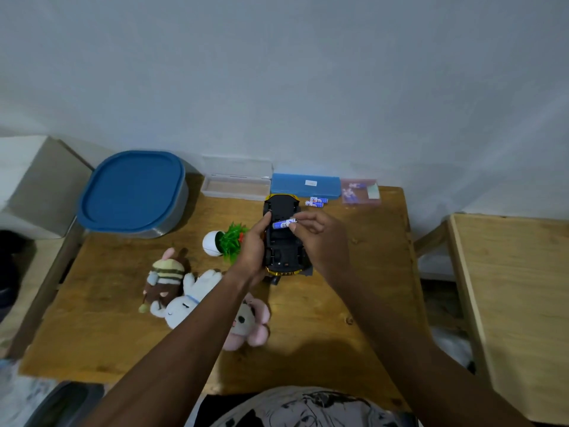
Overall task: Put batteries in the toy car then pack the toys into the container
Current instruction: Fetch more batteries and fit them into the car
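The toy car [283,241] lies belly-up near the back middle of the bench [92,318], so that its black underside, where the battery bay seems to be, faces the person. The left hand [254,245] grips the car's left flank, fingers [264,218] curled over the edge, most likely to keep it from rolling or tipping while the cell goes in. The right hand [317,238] pinches one blue-and-white battery [284,224] by its end between thumb and fingertips and holds it crosswise just over the chassis, which looks like lining it up with a slot; whether it already touches the bay cannot be told. Spare batteries [316,201] lie just beyond the car, beside a blue case [304,184], within easy reach for the next load. The container [132,195] stands at the back left with its blue lid on, and three plush toys [187,300] lie bunched at the near left, so packing is not yet begun.
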`<action>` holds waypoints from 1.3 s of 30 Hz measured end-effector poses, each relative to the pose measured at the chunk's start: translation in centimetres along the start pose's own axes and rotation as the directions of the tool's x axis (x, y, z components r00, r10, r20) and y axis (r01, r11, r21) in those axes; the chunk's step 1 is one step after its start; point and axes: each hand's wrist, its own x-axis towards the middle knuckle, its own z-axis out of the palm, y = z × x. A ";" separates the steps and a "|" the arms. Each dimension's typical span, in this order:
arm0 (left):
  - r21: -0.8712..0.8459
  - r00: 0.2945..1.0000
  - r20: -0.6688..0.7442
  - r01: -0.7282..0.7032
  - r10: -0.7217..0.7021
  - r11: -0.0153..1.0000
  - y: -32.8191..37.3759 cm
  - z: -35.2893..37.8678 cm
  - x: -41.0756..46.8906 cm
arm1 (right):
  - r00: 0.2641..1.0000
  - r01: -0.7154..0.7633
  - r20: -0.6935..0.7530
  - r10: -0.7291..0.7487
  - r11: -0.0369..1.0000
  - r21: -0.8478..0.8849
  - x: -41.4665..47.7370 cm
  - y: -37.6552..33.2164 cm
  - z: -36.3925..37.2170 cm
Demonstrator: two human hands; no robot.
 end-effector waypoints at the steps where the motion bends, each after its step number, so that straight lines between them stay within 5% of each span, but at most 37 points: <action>1: -0.003 1.000 0.004 0.002 -0.002 1.000 0.0 0.2 -0.1 | 1.000 0.020 0.016 -0.020 1.000 -0.011 -0.1 -0.1 -0.1; 18: -0.083 1.000 0.016 0.025 -0.024 0.996 0.0 1.3 0.1 | 0.939 0.306 -0.048 -0.340 0.893 -0.329 0.6 2.0 -0.8; 26: -0.005 0.999 -0.043 0.028 -0.028 1.000 0.1 0.8 1.2 | 0.787 0.533 0.279 -0.550 0.379 -0.756 1.6 2.8 -1.4; 32: -0.043 0.995 -0.047 0.081 -0.083 0.996 -0.2 0.1 2.4 | 0.868 0.490 0.279 -0.412 0.614 -0.619 3.2 4.8 -1.0; 36: -0.060 0.996 -0.046 0.075 -0.078 0.995 0.0 -0.4 3.3 | 0.974 0.196 -0.024 -0.227 0.884 -0.424 5.8 5.3 -0.6; 39: -0.089 0.994 -0.070 0.082 -0.088 0.993 0.2 -0.8 4.1 | 0.979 0.140 -0.042 -0.199 0.810 -0.570 8.5 6.5 -1.1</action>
